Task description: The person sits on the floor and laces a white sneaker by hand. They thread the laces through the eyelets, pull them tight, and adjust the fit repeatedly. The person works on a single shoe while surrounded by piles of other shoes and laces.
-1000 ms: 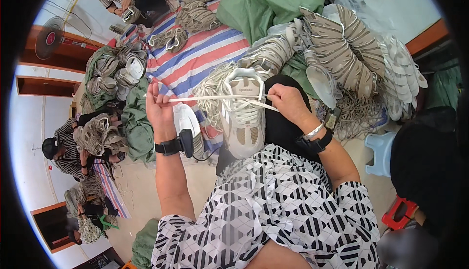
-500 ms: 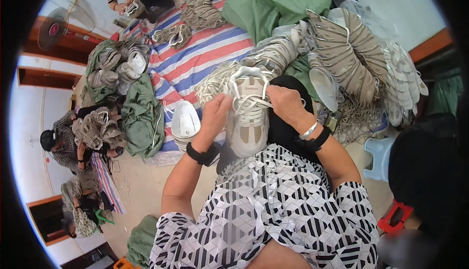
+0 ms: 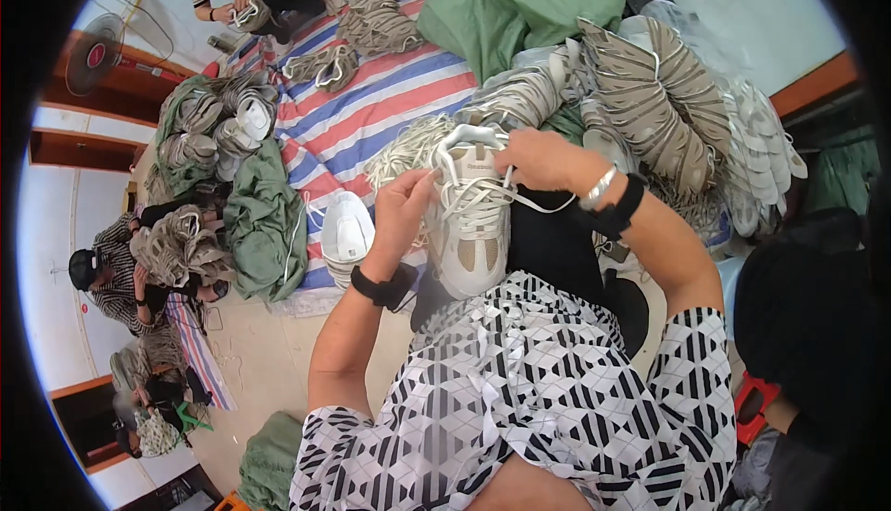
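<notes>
A beige and white sneaker (image 3: 471, 265) rests on my lap, toe toward me, with a pale shoelace (image 3: 478, 197) criss-crossed over its tongue. My left hand (image 3: 404, 212) is closed at the left edge of the shoe's opening, thumb and fingers pressed together there. At the right edge of the opening, my right hand (image 3: 541, 160) is bent inward and pinches by the upper eyelets; its fingertips are partly hidden. A loose stretch of lace curves out to the right below that hand.
Left of the shoe stands a white-lined shoe (image 3: 348, 232) on a striped sheet (image 3: 371, 112). Beyond lies a heap of pale laces (image 3: 408, 149). Stacked shoe uppers (image 3: 650, 103) fill the right. A green cloth (image 3: 520, 10) lies at the back. Other people (image 3: 116, 270) handle shoes at left.
My right hand has moved up and inward to the shoe's opening, its elbow swung outward. A length of lace now hangs loose below it. My left hand has shifted slightly up at the shoe's left edge.
</notes>
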Tool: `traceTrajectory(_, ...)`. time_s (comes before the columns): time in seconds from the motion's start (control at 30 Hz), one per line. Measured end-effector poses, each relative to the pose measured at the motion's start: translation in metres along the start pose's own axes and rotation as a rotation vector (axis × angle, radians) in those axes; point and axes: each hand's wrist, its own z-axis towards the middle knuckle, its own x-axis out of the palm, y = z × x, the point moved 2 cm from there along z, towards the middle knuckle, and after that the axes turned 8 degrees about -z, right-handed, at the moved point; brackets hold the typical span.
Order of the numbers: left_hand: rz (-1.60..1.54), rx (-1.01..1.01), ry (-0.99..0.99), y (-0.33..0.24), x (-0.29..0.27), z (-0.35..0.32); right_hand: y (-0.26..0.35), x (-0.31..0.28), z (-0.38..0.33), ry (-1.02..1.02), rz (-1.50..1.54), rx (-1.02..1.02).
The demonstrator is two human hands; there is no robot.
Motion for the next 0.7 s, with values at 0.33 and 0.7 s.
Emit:
traceTrajectory(0.33,0.006,0.07,0.065,0.023,0.002,0.011,-0.018,0.038,0.026,-0.219,0.396,0.31)
traceTrajectory(0.7,-0.123,-0.097,0.123,0.031,-0.001,0.01,-0.037,-0.003,0.016,-0.77,0.239,0.208)
